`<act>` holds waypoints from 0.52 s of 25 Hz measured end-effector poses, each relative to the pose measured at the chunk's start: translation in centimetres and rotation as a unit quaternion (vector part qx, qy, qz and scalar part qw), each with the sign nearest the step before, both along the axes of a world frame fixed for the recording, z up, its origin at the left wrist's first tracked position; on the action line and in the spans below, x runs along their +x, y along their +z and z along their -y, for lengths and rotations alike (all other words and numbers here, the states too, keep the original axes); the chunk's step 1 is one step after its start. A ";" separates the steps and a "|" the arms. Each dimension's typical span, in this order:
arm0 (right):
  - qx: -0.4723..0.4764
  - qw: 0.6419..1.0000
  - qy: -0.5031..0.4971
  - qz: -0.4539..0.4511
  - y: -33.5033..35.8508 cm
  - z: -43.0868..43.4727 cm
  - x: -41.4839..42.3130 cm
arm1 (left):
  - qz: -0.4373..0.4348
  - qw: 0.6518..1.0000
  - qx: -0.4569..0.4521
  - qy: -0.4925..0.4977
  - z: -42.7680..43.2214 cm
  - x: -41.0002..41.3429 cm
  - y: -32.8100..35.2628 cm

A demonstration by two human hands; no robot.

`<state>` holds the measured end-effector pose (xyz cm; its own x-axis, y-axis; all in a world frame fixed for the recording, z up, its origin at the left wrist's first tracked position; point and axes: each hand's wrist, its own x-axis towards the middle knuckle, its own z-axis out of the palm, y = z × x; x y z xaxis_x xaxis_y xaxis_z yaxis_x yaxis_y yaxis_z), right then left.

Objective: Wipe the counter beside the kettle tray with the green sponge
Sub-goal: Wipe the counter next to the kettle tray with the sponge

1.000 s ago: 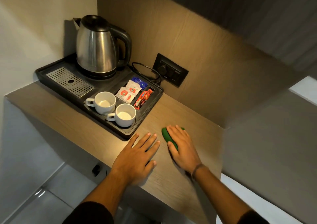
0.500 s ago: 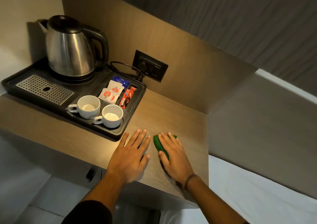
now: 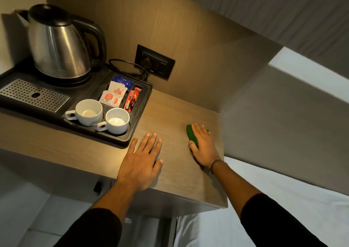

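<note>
The green sponge [image 3: 191, 134] lies on the wooden counter [image 3: 171, 118], near the counter's right edge. My right hand [image 3: 203, 145] presses flat on top of it, so only its left side shows. My left hand [image 3: 141, 161] rests flat on the counter with fingers spread, holding nothing, just in front of the tray's right corner. The black kettle tray [image 3: 140, 114] sits to the left, with a steel kettle [image 3: 58, 44] at its back.
Two white cups [image 3: 88, 111] [image 3: 117, 120] and several sachets [image 3: 113, 95] sit in the tray. A black wall socket [image 3: 154, 62] with the kettle cord is behind it. A wooden back panel bounds the counter; white bedding [image 3: 283, 190] lies to the right.
My right hand has slid the sponge to the right, away from my left hand and toward the counter's right edge. My left hand stays planted. The view has shifted closer.
</note>
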<state>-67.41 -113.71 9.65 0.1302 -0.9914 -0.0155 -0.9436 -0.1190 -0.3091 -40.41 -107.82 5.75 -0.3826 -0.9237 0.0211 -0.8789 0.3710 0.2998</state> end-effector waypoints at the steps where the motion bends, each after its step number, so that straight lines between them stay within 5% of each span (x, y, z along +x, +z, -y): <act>1: -0.001 1.000 0.021 0.001 -0.3 -1.0 0.4 | -0.001 1.000 -0.001 -0.001 -0.1 0.0 0.1; 8: -0.021 0.998 0.032 -0.056 1.2 -8.0 2.2 | 0.020 0.999 -0.001 0.027 -2.6 0.0 2.7; 13: -0.094 0.984 0.129 -0.083 3.3 -15.4 7.4 | 0.011 0.992 -0.028 0.125 -13.5 3.7 3.3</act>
